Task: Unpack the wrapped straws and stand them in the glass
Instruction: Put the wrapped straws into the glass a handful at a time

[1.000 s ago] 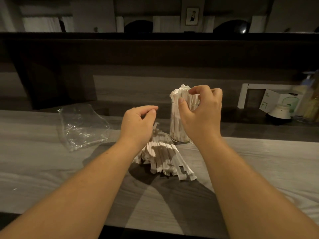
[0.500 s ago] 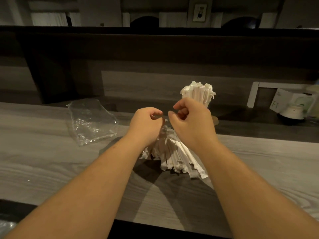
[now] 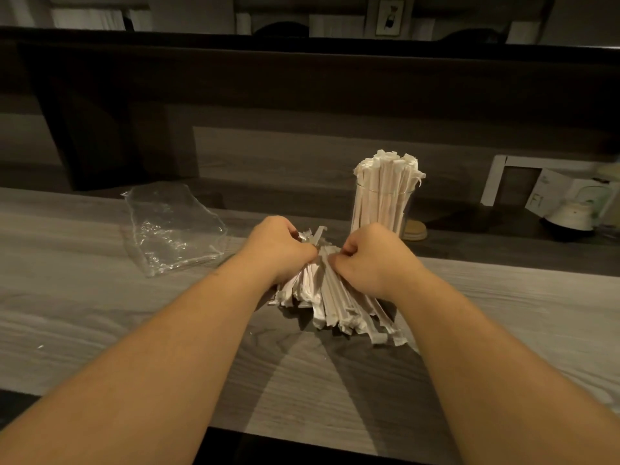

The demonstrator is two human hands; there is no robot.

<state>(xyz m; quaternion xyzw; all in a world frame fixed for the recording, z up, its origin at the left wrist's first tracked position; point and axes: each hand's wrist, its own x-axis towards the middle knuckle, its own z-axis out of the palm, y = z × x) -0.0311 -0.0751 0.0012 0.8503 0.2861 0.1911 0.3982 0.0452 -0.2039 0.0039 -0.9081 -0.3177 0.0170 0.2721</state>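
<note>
A fanned pile of paper-wrapped straws point(image 3: 339, 307) lies on the grey wooden counter point(image 3: 84, 313). My left hand point(image 3: 278, 250) and my right hand point(image 3: 372, 256) press down on the pile's far end, fingers closed on the straw tips from either side. Behind the right hand stands a clear glass point(image 3: 382, 209) packed with upright wrapped straws point(image 3: 389, 176). The near ends of the pile spread out toward me; its far ends are mostly hidden under my fingers.
An empty crumpled clear plastic bag point(image 3: 171, 226) lies on the counter to the left. A round wooden coaster point(image 3: 415, 231) sits behind the glass. At the far right stand a white box point(image 3: 550, 193) and a small white lidded pot point(image 3: 568, 216). A dark ledge runs behind.
My right hand left the top of the straws in the glass and came down to the pile. Both hands lowered onto the pile and closed on its far end.
</note>
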